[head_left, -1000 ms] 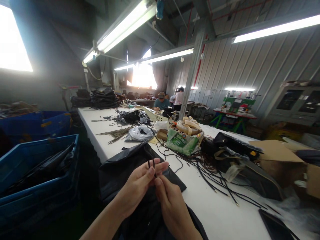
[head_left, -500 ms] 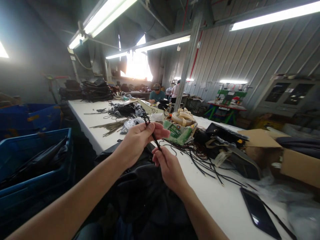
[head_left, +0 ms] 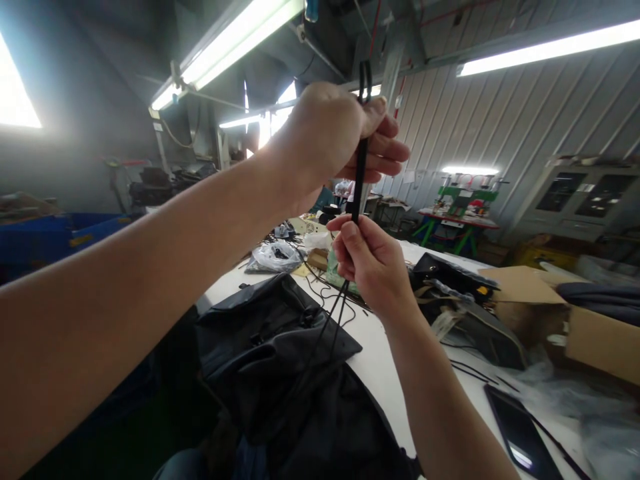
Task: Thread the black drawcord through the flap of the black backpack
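Note:
Raised high in front of me, my left hand [head_left: 350,133] pinches a doubled black cord [head_left: 359,177] between thumb and fingers. A loop of the cord sticks up above that thumb. Lower down, my right hand [head_left: 367,260] is closed around the same cord, and two thin strands hang from beneath it. They trail down over a black bag [head_left: 295,347] of smooth, leather-like material. The bag lies partly on the white table [head_left: 387,390] and partly on my lap.
A clear plastic bag [head_left: 275,255] with small parts stands behind the black bag. On the right are a phone [head_left: 523,427], an open cardboard box [head_left: 525,287], a dark strapped bag [head_left: 470,313] and loose cords. A blue crate [head_left: 40,233] stands left; a green machine [head_left: 463,200] stands farther back.
My left hand has risen and moved right, drawing the cord upright. My right hand has shifted up and right. The doubled cord now shows stretched between both hands, and the view has shifted.

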{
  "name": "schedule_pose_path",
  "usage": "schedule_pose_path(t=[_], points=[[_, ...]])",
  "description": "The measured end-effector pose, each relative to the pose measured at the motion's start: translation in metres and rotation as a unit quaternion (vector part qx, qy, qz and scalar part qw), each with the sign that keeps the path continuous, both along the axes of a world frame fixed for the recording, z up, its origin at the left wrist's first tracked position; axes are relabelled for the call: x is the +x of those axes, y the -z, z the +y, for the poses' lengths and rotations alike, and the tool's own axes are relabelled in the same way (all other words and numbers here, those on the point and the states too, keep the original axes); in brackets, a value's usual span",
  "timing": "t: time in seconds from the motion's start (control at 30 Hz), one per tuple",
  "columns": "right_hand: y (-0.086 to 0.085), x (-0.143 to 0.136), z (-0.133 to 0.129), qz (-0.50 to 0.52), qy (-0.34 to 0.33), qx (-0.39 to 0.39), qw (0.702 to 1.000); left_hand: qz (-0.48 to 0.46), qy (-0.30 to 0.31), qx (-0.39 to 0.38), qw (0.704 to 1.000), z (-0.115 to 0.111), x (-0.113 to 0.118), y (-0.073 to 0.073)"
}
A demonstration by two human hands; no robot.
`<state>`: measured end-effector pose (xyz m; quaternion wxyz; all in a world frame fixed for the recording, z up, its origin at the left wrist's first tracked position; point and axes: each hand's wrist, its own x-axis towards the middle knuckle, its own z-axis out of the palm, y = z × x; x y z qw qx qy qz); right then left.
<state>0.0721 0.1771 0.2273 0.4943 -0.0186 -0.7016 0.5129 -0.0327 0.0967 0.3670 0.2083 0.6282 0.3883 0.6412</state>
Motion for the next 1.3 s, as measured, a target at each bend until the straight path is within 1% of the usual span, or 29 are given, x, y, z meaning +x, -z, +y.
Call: schedule_pose_path(t=[0.07, 0.1, 0.17, 0.23, 0.3, 0.4, 0.47, 0.53, 0.63, 0.7, 0.77, 0.87, 0.97, 1.03, 1.1, 1.2, 1.3], points=[[-0.003, 0.003, -0.004, 0.005, 0.004, 0.007, 1.0, 0.022, -0.013, -0.002, 1.0, -0.005, 0.006, -0.009], [-0.004, 0.005, -0.006, 0.008, 0.004, 0.007, 1.0, 0.03, -0.018, -0.004, 0.999, -0.007, 0.01, -0.011], [-0.001, 0.007, -0.008, 0.012, -0.001, 0.003, 1.0, 0.034, -0.028, -0.012, 0.999, -0.012, 0.018, -0.01], [0.005, 0.009, -0.01, 0.012, -0.015, -0.007, 1.0, 0.023, -0.038, -0.029, 0.999, -0.015, 0.023, -0.002], [0.014, 0.01, -0.01, 0.003, -0.028, -0.019, 0.999, 0.006, -0.049, -0.049, 0.998, -0.014, 0.022, 0.01], [0.021, 0.008, -0.007, -0.009, -0.013, -0.024, 1.0, -0.022, -0.045, -0.07, 0.996, -0.007, 0.012, 0.024], [0.017, 0.006, -0.003, -0.004, 0.0, -0.016, 1.0, -0.049, -0.043, -0.071, 0.995, 0.0, 0.002, 0.025], [0.006, 0.004, 0.001, 0.009, -0.003, -0.006, 1.0, -0.067, -0.039, -0.07, 0.995, 0.005, -0.007, 0.02], [-0.013, 0.002, 0.003, 0.028, -0.015, 0.002, 0.999, -0.049, 0.004, -0.077, 0.996, 0.005, -0.013, 0.012], [-0.019, 0.002, 0.002, 0.038, -0.018, -0.005, 0.999, -0.03, 0.036, -0.08, 0.996, 0.002, -0.014, 0.013], [-0.015, 0.001, -0.001, 0.04, -0.022, -0.028, 0.999, -0.023, 0.059, -0.088, 0.994, 0.0, -0.015, 0.021], [0.003, -0.001, -0.004, 0.026, -0.03, -0.068, 0.997, -0.018, 0.082, -0.12, 0.989, 0.001, -0.022, 0.043], [0.022, -0.003, -0.003, 0.008, -0.033, -0.088, 0.996, -0.041, 0.081, -0.142, 0.986, 0.004, -0.031, 0.063], [0.028, -0.003, 0.0, 0.001, -0.027, -0.091, 0.995, -0.053, 0.078, -0.148, 0.984, 0.005, -0.037, 0.072], [0.029, -0.002, 0.002, -0.001, -0.018, -0.087, 0.996, -0.05, 0.09, -0.145, 0.984, 0.004, -0.042, 0.077], [0.024, -0.001, 0.005, 0.002, -0.003, -0.079, 0.997, -0.027, 0.12, -0.135, 0.983, 0.002, -0.049, 0.08], [0.018, 0.0, 0.005, -0.002, 0.005, -0.072, 0.997, 0.017, 0.119, -0.129, 0.984, -0.001, -0.053, 0.079]])
